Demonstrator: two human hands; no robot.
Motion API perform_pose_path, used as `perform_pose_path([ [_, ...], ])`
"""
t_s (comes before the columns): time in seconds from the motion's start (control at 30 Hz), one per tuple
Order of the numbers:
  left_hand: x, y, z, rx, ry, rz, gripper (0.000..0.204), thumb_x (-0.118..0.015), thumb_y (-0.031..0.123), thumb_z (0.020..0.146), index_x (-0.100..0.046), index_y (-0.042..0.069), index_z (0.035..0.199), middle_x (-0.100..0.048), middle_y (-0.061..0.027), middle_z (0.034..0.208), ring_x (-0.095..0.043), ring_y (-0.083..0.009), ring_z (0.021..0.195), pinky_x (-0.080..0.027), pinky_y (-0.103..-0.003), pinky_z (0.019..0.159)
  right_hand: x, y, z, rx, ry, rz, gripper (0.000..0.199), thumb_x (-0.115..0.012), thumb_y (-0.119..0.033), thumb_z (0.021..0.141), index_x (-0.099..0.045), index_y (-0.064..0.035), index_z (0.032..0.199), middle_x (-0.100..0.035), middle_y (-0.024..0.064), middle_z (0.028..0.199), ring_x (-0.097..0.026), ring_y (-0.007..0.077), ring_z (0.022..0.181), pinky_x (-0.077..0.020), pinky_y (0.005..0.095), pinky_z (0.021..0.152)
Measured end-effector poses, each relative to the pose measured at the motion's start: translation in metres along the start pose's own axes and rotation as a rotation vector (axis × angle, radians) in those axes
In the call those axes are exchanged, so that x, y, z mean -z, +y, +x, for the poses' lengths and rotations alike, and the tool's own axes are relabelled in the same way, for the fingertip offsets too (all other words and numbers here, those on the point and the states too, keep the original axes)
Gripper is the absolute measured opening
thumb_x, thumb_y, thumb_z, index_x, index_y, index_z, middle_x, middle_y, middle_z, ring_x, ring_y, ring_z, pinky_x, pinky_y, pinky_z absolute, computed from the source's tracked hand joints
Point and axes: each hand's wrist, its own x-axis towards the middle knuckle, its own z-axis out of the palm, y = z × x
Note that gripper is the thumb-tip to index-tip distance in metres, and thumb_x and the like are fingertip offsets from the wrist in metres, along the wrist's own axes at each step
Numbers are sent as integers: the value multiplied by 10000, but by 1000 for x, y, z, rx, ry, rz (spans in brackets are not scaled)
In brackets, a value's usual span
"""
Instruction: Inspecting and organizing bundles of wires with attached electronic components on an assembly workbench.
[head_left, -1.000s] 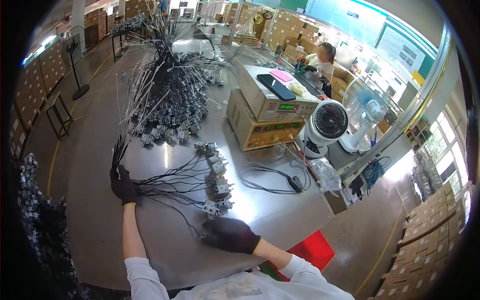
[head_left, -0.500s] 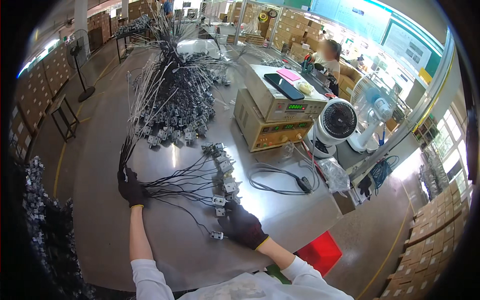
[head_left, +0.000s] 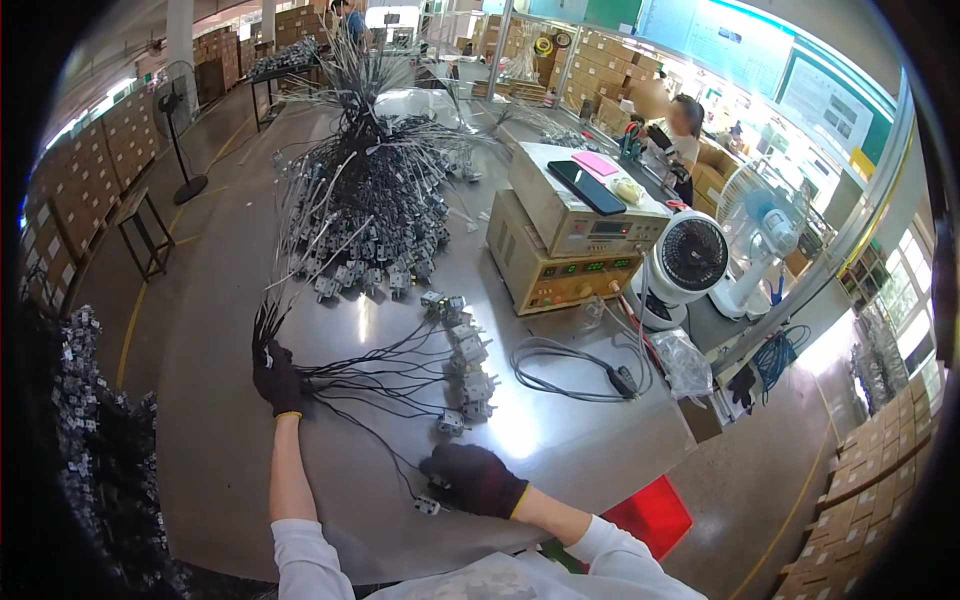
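My left hand (head_left: 276,380), in a dark glove with a yellow cuff edge, is closed round a bundle of black wires (head_left: 266,325). Pale wire ends rise behind it, and black leads fan out to the right. These leads run to a row of small grey boxy parts (head_left: 470,362) lying on the metal table. One grey part (head_left: 427,505) lies apart, nearer me, on its own lead. Right beside it is my right hand (head_left: 478,481), gloved alike, with fingers curled and dark. Whether it touches or grips that part is unclear.
A large heap of wired grey parts (head_left: 375,220) covers the far table (head_left: 230,450). Stacked bench instruments (head_left: 570,240), a phone (head_left: 587,187), a coiled cable (head_left: 560,365) and a white fan (head_left: 690,250) stand right. A red bin (head_left: 655,515) sits below the edge. Another person (head_left: 685,135) works farther back.
My right hand has drawn back from the row towards me. The separate grey part has shifted nearer me too. The left hand keeps its hold; the whole view has shifted slightly.
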Motion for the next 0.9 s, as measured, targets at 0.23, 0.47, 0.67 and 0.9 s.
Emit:
perform_pose_path([
  [0.23,-1,-11,1,-5,-33,-41,409,-633,408,1057,-692,16,957,-673,-56,694,-645,-188,634,-491,-379,642,-4,-27,-7,-148,-169,-3,405,-688,-300,976,-663,-75,1312,-662,143,1141,-683,339,1053,-565,448,905],
  [0.47,0,-14,5,-6,-120,2,297,-666,315,1039,-710,21,1027,-715,-44,735,-689,-153,679,-535,-342,684,-10,51,-22,-439,-312,968,691,-589,-472,1078,-437,-42,1598,-612,152,1498,-671,224,1180,-536,373,1012],
  [0.67,7,-34,10,-2,-120,-29,308,-676,330,1038,-711,24,1049,-714,-52,736,-677,-146,666,-523,-338,656,-8,49,-3,-743,-73,2025,864,-524,-720,1012,-464,-67,1574,-593,154,1522,-642,261,1254,-529,399,1029],
  [0.9,5,-12,-10,40,-75,-89,245,-690,254,1041,-718,37,1151,-713,-19,788,-667,-110,717,-528,-294,643,-24,54,14,-968,-67,2006,684,-566,-755,976,-691,-98,1119,-717,60,1035,-688,226,910,-570,364,834],
])
